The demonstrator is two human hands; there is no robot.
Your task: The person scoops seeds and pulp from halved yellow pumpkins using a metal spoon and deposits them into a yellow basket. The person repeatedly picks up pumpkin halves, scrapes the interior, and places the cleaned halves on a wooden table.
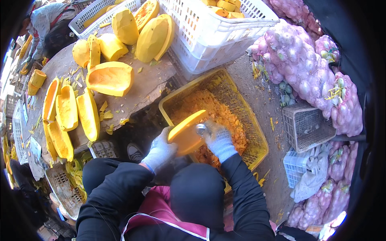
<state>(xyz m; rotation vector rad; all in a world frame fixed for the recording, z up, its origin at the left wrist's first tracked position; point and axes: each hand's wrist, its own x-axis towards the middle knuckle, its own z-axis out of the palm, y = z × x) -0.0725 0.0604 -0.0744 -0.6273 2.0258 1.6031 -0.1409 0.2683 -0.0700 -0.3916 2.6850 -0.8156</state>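
Observation:
My left hand point(161, 150), in a pale work glove, grips the left end of a hollowed, peeled pumpkin half point(188, 134). Gloved too, my right hand point(219, 139) is closed around a metal scoop or spoon point(200, 129), whose rounded end lies at the pumpkin's right side; its handle is hidden in the hand. Beneath both hands stands a yellow plastic basket point(261, 137) with orange pumpkin pulp point(208, 102) in it. Several hollowed pumpkin pieces point(66, 108) lie on the worn table at the left, near peeled, uncut-looking chunks point(125, 26).
White crates point(208, 33), the upper one holding pumpkin pieces, stand beyond the basket. Net sacks of onion-like vegetables point(298, 63) line the right side, near a grey crate point(309, 126) and a blue crate point(294, 167). The table's edge point(150, 104) runs left of the basket.

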